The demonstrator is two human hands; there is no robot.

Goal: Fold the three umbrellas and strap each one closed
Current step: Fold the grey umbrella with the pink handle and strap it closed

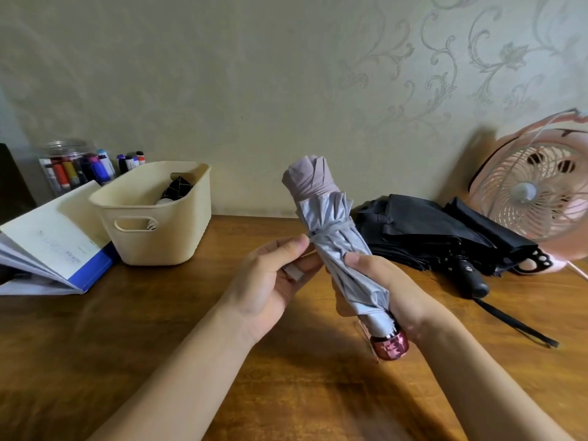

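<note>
1. Grey umbrella (334,218): folded, held in the air above the tabletop (159,345), tilted with its top up-left and its pink handle (389,346) down-right.
2. Strap (331,231): wrapped round the grey umbrella's middle, canopy bunched under it. Can't tell if it is fastened.
3. Right hand (381,291): fingers curled round the grey umbrella's lower canopy, just above the handle, firm grip.
4. Left hand (270,281): on the grey umbrella's left side, thumb and fingers pinching the strap's loose end, thumb tip touching the wrap.
5. Black umbrella (423,230): right of the grey umbrella, lying on the tabletop, collapsed but loose and not strapped, with its black handle toward the camera and a cord trailing.
6. Cream basket (159,243): left of the grey umbrella, on the tabletop. A dark patterned umbrella (178,187) sits inside it, only partly visible.
7. Pink fan (534,192): far right of the grey umbrella, behind the black umbrella.
8. Open book (47,243): far left of the grey umbrella, beside the basket.
9. Jar of markers (70,167): behind the book, by the wall.
</note>
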